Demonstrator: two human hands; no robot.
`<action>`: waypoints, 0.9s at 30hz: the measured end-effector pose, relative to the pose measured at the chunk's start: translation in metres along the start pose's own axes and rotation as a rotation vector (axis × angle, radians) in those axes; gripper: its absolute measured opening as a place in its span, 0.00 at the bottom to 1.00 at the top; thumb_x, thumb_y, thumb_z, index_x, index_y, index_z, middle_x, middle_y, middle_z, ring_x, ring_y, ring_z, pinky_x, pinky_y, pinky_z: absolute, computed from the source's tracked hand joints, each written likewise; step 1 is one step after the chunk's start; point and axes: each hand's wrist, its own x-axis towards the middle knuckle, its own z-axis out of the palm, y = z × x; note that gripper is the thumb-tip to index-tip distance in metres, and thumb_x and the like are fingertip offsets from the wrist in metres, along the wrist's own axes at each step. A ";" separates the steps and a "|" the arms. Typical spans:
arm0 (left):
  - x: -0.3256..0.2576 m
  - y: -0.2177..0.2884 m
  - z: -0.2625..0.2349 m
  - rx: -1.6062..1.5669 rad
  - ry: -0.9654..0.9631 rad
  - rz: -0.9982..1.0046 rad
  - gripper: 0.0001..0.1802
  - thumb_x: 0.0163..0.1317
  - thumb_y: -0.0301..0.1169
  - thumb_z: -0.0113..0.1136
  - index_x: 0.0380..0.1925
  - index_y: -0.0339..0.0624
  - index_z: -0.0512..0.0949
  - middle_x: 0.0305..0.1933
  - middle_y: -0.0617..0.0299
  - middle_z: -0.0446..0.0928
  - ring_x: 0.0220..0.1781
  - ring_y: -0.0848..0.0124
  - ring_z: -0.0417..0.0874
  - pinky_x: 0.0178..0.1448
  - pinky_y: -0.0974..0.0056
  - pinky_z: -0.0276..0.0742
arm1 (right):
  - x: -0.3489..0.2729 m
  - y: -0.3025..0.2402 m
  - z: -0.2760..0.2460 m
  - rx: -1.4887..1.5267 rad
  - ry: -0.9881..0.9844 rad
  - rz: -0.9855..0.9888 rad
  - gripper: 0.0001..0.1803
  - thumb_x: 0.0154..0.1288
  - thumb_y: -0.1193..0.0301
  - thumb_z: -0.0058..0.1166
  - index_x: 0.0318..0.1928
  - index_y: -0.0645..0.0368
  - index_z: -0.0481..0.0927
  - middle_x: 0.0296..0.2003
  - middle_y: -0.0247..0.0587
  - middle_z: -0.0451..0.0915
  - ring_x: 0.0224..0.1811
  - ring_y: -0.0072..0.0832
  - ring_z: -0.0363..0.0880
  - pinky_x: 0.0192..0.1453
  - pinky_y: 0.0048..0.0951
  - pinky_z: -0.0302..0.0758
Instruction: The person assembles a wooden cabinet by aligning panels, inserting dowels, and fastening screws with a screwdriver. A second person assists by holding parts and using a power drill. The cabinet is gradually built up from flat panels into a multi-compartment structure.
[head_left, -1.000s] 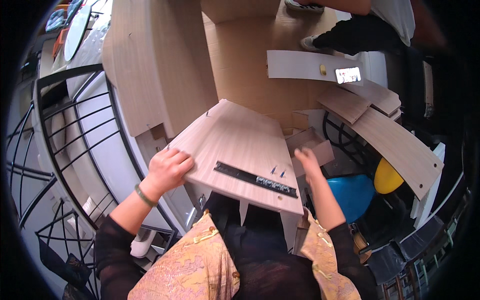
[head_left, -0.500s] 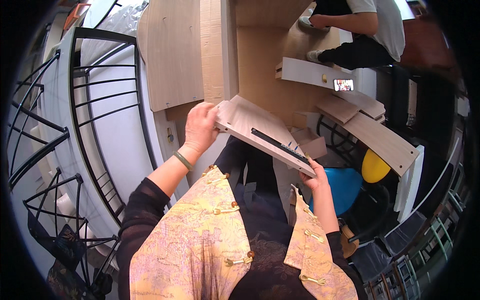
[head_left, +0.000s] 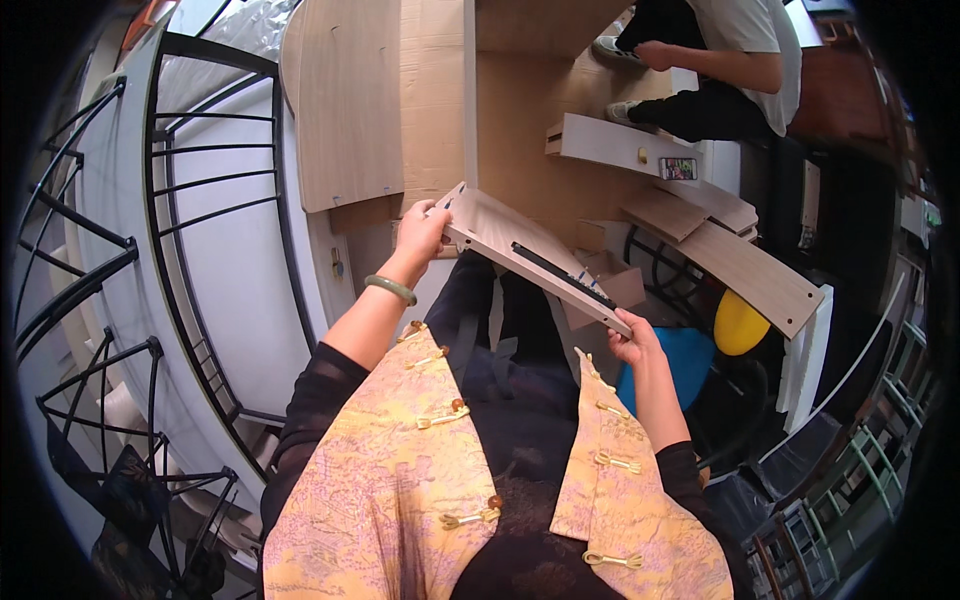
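Phone screen [head_left: 678, 168] unreadably small; left fingers [head_left: 435, 217], right fingers [head_left: 633, 326] grip wooden panel [head_left: 497, 226].

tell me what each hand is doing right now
Left hand: closed, holding the wooden panel at its left end.
Right hand: closed, gripping its right end.

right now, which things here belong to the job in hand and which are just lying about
Likely the job:
- board, held by left hand and right hand
- black rail on it
- perhaps the loose boards

Seemingly lying about:
- phone
- black metal frame
- yellow object
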 end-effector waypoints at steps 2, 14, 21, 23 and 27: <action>-0.001 -0.008 0.007 -0.037 0.164 0.039 0.29 0.49 0.31 0.56 0.53 0.29 0.71 0.29 0.55 0.78 0.23 0.75 0.77 0.24 0.70 0.72 | -0.001 -0.002 0.000 -0.026 0.026 -0.025 0.14 0.59 0.69 0.58 0.47 0.50 0.76 0.34 0.41 0.77 0.26 0.31 0.74 0.21 0.20 0.70; -0.005 -0.024 0.015 -0.295 0.167 0.032 0.16 0.51 0.31 0.55 0.39 0.33 0.73 0.23 0.63 0.72 0.17 0.77 0.68 0.19 0.70 0.62 | -0.053 -0.059 0.028 -0.165 0.155 -0.193 0.13 0.59 0.67 0.59 0.38 0.63 0.73 0.26 0.43 0.76 0.19 0.27 0.75 0.15 0.17 0.72; 0.000 -0.016 0.026 -0.362 0.199 -0.048 0.09 0.52 0.32 0.54 0.31 0.38 0.73 0.16 0.66 0.67 0.14 0.78 0.66 0.13 0.70 0.56 | -0.041 -0.103 0.048 -0.273 0.137 -0.197 0.12 0.62 0.66 0.54 0.38 0.63 0.71 0.25 0.44 0.76 0.19 0.28 0.77 0.15 0.18 0.75; -0.001 -0.017 0.034 -0.387 0.167 -0.052 0.09 0.52 0.32 0.54 0.31 0.38 0.73 0.16 0.66 0.67 0.13 0.78 0.65 0.13 0.70 0.56 | -0.035 -0.120 0.045 -0.301 0.163 -0.208 0.12 0.62 0.66 0.52 0.38 0.63 0.71 0.24 0.44 0.76 0.18 0.27 0.77 0.14 0.19 0.74; 0.000 -0.022 0.066 -0.420 0.252 -0.036 0.09 0.53 0.33 0.54 0.32 0.39 0.73 0.15 0.65 0.67 0.11 0.77 0.64 0.13 0.70 0.57 | -0.025 -0.144 0.034 -0.141 0.050 -0.297 0.13 0.61 0.65 0.55 0.37 0.62 0.70 0.24 0.46 0.76 0.18 0.29 0.76 0.17 0.20 0.76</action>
